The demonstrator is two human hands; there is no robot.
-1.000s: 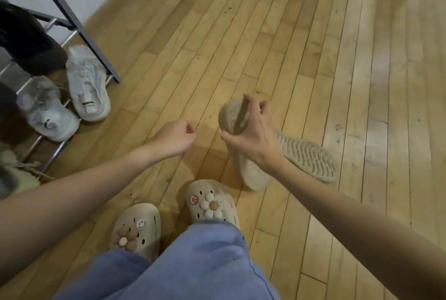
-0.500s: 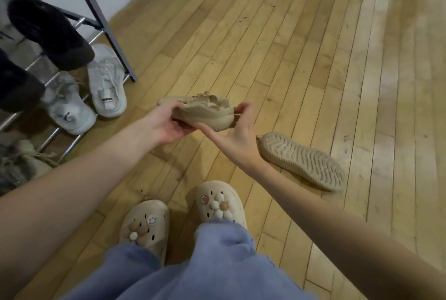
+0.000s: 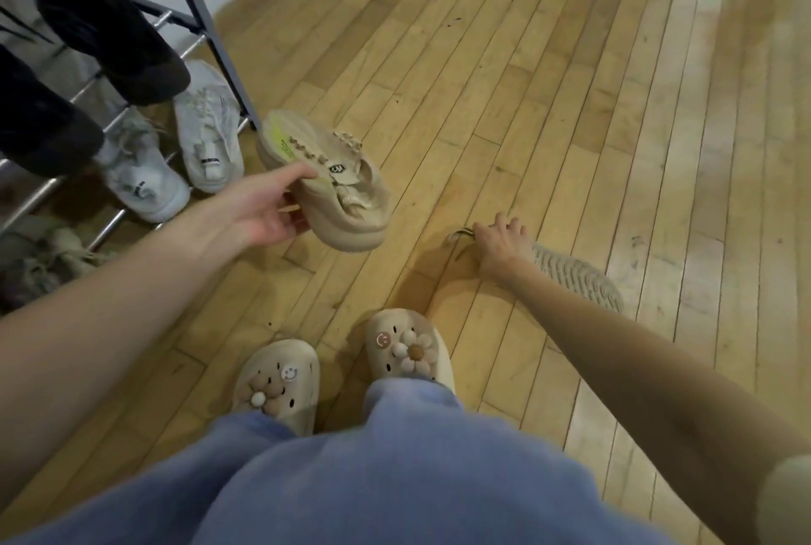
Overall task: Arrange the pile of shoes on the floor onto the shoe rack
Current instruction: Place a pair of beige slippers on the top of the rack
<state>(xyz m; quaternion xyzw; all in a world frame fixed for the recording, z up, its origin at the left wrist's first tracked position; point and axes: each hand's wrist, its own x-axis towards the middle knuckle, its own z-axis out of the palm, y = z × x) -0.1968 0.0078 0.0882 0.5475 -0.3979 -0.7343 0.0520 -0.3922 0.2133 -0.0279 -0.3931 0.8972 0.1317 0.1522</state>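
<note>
Left hand [image 3: 259, 211] grips beige shoe [image 3: 333, 189]; right hand [image 3: 498, 244] grasps overturned shoe [image 3: 570, 277].

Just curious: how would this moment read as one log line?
left hand: holds beige shoe | right hand: on upturned beige shoe on floor | grip there unclear | shoe rack: not yet reached

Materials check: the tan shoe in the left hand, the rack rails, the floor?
Tan shoe: looks like matte moulded foam or rubber, going by the thick smooth one-piece sole; the upper may be fabric, hard to tell. Rack rails: metal, likely chrome-finished, with bright glints along thin round tubes. Floor: varnished wood strips, with visible grain, plank seams and a window sheen.
</note>
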